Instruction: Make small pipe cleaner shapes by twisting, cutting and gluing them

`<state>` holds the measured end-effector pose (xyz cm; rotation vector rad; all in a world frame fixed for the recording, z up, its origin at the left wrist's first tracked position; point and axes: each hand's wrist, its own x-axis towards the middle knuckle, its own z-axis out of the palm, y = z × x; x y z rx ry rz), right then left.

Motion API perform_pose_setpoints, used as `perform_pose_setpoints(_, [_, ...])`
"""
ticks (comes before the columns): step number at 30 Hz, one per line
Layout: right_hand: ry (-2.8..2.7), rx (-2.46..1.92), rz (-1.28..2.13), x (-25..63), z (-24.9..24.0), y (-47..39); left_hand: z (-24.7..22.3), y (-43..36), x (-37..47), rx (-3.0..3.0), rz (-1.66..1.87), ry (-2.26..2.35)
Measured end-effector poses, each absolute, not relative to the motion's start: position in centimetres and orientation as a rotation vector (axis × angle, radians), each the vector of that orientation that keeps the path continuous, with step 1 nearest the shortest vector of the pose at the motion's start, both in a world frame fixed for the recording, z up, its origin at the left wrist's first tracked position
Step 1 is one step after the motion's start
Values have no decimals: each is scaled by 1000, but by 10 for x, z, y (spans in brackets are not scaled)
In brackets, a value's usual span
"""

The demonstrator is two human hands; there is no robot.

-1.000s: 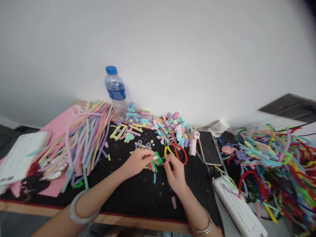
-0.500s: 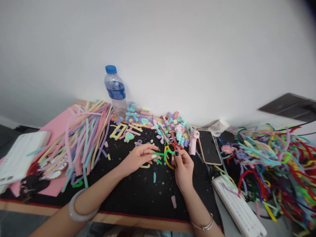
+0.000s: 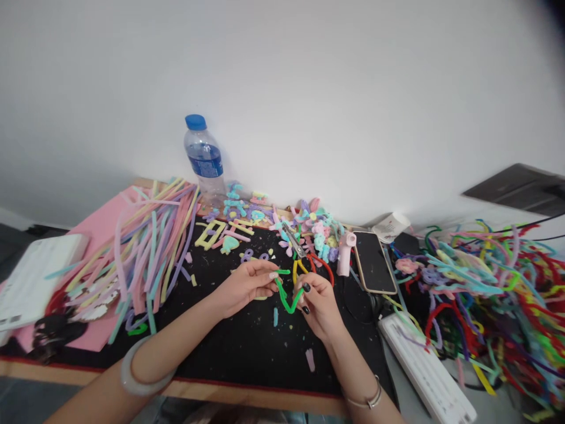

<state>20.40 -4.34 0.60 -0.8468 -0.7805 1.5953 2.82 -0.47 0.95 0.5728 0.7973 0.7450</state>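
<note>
Both hands meet over the black mat (image 3: pixel 247 353), and between them hangs a green pipe cleaner (image 3: pixel 288 297), bent into a loose V. The left hand (image 3: pixel 245 285) pinches one upper end between thumb and fingertips; the right hand (image 3: pixel 318 303) pinches the other end, dark nails showing. So both grips are closed on the same green stem, which is held just above the mat, in front of the person.

Here is where it looks risky. The stem is thin and fuzzy, and each hand has only a fingertip hold near an end; a sharp twist probably lets one end spring free and flick the bend out of shape. Bend too hard at the low point of the V and the wire core likely kinks where no kink is wanted.

Just beyond the fingers lie scissors (image 3: pixel 304 259) with red and yellow handles, close enough that a knuckle could nudge them into the small pastel shapes (image 3: pixel 320 232) heaped by the wall. A phone (image 3: pixel 374 262) sits just right of those, with a pink handheld gadget (image 3: pixel 344 253) standing between. Loose cut bits (image 3: pixel 309 359) dot the mat; a dropped piece could get lost among them. The water bottle (image 3: pixel 203 159) stands well back, and the bright tangle of stems (image 3: pixel 485 288) spreads well to the right.
</note>
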Motion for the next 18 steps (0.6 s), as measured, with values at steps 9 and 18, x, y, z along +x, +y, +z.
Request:
perform_pose_setpoints(9, [-737, -878, 1577, 200, 0, -42, 3, -9, 29, 633, 677, 709])
perform_pose_setpoints(18, [-841, -1026, 1393, 198, -2, -43, 5, -11, 28, 682, 593, 607])
